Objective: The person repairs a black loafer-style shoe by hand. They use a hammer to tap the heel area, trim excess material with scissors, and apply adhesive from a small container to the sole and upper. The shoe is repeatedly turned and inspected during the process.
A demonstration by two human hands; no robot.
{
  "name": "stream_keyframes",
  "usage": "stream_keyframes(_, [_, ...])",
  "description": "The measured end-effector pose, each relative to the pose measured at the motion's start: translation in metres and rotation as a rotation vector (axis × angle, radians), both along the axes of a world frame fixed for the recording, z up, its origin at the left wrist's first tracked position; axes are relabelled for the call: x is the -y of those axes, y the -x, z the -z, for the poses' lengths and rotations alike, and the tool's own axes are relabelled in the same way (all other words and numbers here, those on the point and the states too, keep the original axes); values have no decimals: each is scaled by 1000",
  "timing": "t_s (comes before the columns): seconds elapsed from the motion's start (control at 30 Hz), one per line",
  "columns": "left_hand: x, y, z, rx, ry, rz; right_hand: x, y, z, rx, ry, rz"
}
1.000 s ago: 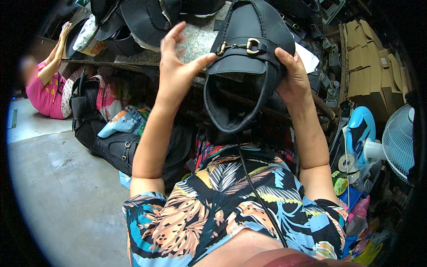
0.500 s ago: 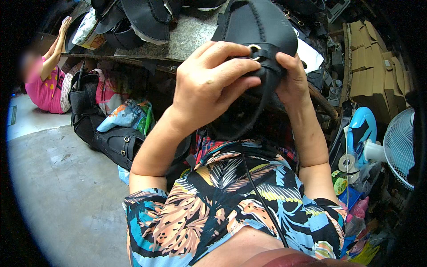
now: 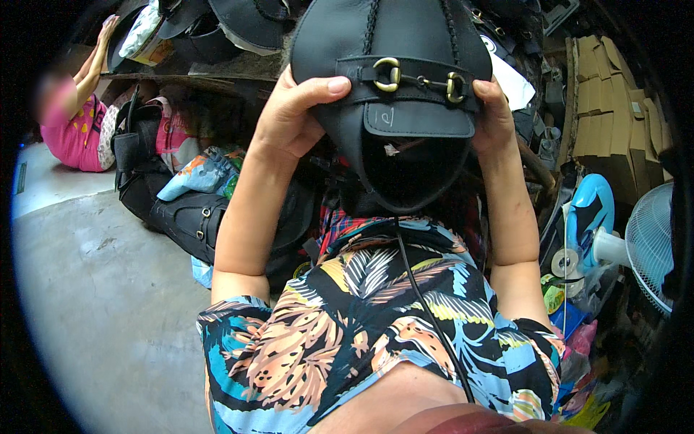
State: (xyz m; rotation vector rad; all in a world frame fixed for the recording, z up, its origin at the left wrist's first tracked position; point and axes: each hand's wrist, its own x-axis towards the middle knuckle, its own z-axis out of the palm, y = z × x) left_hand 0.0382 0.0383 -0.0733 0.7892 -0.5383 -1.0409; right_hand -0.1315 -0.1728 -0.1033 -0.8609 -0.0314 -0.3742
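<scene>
A black leather loafer upper (image 3: 405,40) with stitched seams and a brass-coloured horsebit buckle (image 3: 421,81) across its strap is held up in front of me. Its dark opening faces my body, and a small pale mark shows on the tongue flap. My left hand (image 3: 300,108) grips the left side, thumb on top, the other fingers mostly hidden beneath. My right hand (image 3: 497,116) clasps the right side the same way, its thumb near the end of the strap.
More black shoe uppers (image 3: 249,22) lie on the bench at the upper left. A stack of brown cardboard (image 3: 607,101) stands at the right, above a white fan (image 3: 650,242). Black uppers and cloth (image 3: 191,181) are heaped left of me. A person in pink (image 3: 76,134) sits farther left.
My left hand has let go of the buckle strap and taken the upper's left side. The upper has turned so its strap, buckle and opening face me.
</scene>
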Motion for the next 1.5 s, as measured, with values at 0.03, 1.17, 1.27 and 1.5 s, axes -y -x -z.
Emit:
stream_keyframes(0.03, [1, 1, 2, 5, -15, -32, -1, -1, 0, -74, -16, 44])
stream_keyframes(1.17, [9, -8, 40, -140, 38, -197, 39, 6, 30, -477, 12, 389])
stream_keyframes(1.27, [11, -7, 43, -162, -53, -206, 61, 11, 40, -478, 0, 234])
stream_keyframes(1.5, [13, -8, 50, -155, -12, -173, 72, 16, 53, -461, -47, 302])
